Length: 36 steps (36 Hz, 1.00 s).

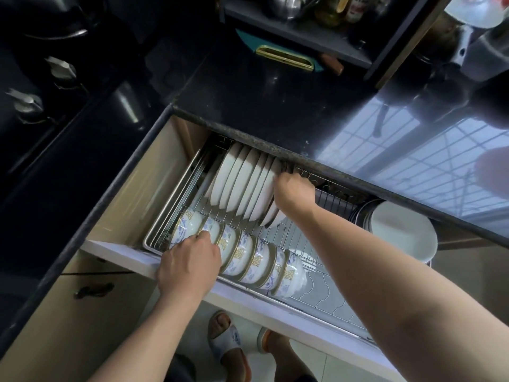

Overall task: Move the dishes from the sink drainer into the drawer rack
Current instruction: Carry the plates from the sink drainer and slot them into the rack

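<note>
Two hands in drawer rack [325,285]. R hand [293,193] pinches last plate [271,208] upright at row end; L hand [190,264], fingers curled on bowls [248,257], steadies front row. Advice: seat plate fully betw. wires, let go slowly, keep bowls from tipping.

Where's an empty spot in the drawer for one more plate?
The bare wire rack right of the bowls, running toward the big plate stack, is free. The left half is crowded: standing plates behind, with the right hand at them, and the left hand on the bowls.
</note>
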Motion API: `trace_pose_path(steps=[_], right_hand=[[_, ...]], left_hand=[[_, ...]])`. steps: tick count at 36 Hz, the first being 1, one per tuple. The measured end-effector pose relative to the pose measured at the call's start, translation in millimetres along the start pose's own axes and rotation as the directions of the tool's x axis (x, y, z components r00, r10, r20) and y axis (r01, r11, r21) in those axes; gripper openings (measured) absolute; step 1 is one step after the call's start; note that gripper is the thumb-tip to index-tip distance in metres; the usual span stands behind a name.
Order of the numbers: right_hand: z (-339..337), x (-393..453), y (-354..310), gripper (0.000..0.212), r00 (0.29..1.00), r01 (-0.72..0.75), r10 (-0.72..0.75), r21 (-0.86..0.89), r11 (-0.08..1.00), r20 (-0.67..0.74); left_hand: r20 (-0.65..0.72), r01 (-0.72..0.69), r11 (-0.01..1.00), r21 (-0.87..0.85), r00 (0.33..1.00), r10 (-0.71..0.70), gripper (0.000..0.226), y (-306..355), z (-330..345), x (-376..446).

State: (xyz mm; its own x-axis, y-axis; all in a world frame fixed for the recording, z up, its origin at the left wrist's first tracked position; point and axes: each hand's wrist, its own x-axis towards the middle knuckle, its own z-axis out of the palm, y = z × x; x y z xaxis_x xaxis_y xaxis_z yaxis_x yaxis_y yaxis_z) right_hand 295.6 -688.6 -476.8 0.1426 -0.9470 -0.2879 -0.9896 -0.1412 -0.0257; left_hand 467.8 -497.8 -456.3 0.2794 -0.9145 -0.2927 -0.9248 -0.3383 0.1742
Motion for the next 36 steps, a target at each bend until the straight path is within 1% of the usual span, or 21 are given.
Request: trace_pose_path(steps=[2, 4, 6, 8, 10, 12, 13, 15, 17, 18, 20, 23, 25, 27, 31, 34, 36], right_hand=[[-1, -3, 2, 0.035, 1.000, -0.013, 0.011, 0.079, 0.997, 0.019], [-2, -13, 5, 0.030, 0.998, -0.032, 0.022, 0.164, 0.986, 0.066], [-9, -39, 11, 0.025, 0.991, -0.055, 0.026, 0.224, 0.973, 0.132], [-16, -73, 21, 0.024, 0.976, -0.089, 0.032, 0.261, 0.961, 0.217], [-26, -109, 35, 0.022, 0.949, -0.142, 0.047, 0.290, 0.946, 0.313], [-31, -140, 51, 0.023, 0.933, -0.185, 0.061, 0.326, 0.927, 0.356], [-35, -155, 64, 0.024, 0.929, -0.216, 0.079, 0.356, 0.909, 0.361], [-39, -180, 84, 0.024, 0.915, -0.275, 0.109, 0.402, 0.873, 0.389], [-53, -210, 111, 0.019, 0.896, -0.352, 0.155, 0.455, 0.818, 0.415], [-58, -222, 124, 0.018, 0.887, -0.386, 0.178, 0.471, 0.793, 0.426], [-68, -239, 149, 0.020, 0.867, -0.441, 0.217, 0.488, 0.753, 0.448], [-79, -252, 181, 0.018, 0.863, -0.473, 0.250, 0.532, 0.702, 0.438], [-91, -264, 197, 0.020, 0.868, -0.492, 0.296, 0.608, 0.623, 0.399], [-104, -280, 209, 0.026, 0.876, -0.483, 0.306, 0.675, 0.558, 0.373], [-122, -321, 241, 0.025, 0.898, -0.437, 0.282, 0.762, 0.479, 0.338], [-128, -373, 283, 0.019, 0.895, -0.431, 0.304, 0.806, 0.405, 0.326], [-133, -421, 321, 0.016, 0.894, -0.422, 0.327, 0.819, 0.388, 0.306]], left_hand=[[0.003, -0.001, 1.000, -0.018, 1.000, 0.001, 0.027, -1, 2, 1], [0.011, 0.008, 0.999, -0.050, 1.000, -0.007, 0.026, -1, 4, 2], [0.025, 0.001, 0.996, -0.085, 1.000, 0.001, 0.026, -1, -3, 1], [0.056, -0.018, 0.994, -0.112, 0.998, 0.025, 0.024, 1, -13, -3], [0.088, -0.047, 0.994, -0.097, 0.995, 0.055, 0.024, 6, -29, -8], [0.109, -0.030, 0.994, -0.101, 0.993, 0.041, 0.024, 10, -40, -14], [0.135, -0.022, 0.993, -0.117, 0.990, 0.038, 0.024, 17, -49, -20], [0.251, -0.003, 0.991, -0.135, 0.967, 0.037, 0.023, 23, -55, -32], [0.377, -0.041, 0.991, -0.125, 0.922, 0.085, 0.022, 35, -65, -48], [0.420, -0.054, 0.991, -0.119, 0.902, 0.100, 0.020, 40, -70, -56], [0.474, -0.073, 0.990, -0.119, 0.872, 0.121, 0.018, 52, -81, -72], [0.493, -0.102, 0.988, -0.120, 0.857, 0.148, 0.020, 79, -99, -90], [0.499, -0.130, 0.983, -0.129, 0.848, 0.178, 0.019, 106, -109, -102], [0.489, -0.183, 0.972, -0.150, 0.840, 0.234, 0.021, 140, -118, -116], [0.435, -0.321, 0.925, -0.201, 0.817, 0.379, 0.031, 229, -135, -155], [0.389, -0.428, 0.867, -0.255, 0.776, 0.497, 0.029, 297, -130, -199], [0.385, -0.481, 0.821, -0.308, 0.726, 0.570, 0.027, 348, -119, -237]])
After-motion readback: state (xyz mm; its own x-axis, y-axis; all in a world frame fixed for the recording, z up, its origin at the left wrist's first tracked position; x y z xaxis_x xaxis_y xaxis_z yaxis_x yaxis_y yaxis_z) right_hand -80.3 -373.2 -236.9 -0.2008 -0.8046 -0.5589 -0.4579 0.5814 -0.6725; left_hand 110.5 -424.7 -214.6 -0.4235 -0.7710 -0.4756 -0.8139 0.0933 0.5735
